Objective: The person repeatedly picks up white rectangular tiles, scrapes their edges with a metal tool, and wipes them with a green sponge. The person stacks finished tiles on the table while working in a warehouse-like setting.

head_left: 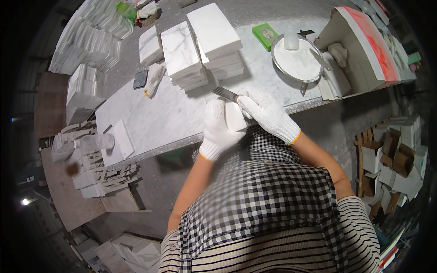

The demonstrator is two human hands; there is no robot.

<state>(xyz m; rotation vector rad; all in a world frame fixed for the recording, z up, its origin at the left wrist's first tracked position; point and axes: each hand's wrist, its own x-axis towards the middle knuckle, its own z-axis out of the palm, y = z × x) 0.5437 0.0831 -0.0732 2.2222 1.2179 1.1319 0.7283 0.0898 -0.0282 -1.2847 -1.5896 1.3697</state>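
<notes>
At the left of the frame, a loose white tile (123,139) lies on the marbled tabletop (157,120). Toward upper centre-left: 1 dark rectangular block (140,79), 1 spare knit glove (155,78) just beside it, then 3 stacks of marble-look tiles (182,50).

Centre: the left hand (217,126), gloved, is closed around a small white slab (235,119), held near the table's front edge. The right hand (264,110), also gloved, grips a dark striped flat tool (225,93), possibly a file, at the slab's upper end; whether tool and slab touch cannot be confirmed.

Upper right: a green box (265,36), a metal bowl (278,73) of white material and an open carton (366,45).

Recommended: brace the slab firmly, keep left fingertips below the worked edge, hold the tool flat and use light, even strokes, since corners would probably chip.
</notes>
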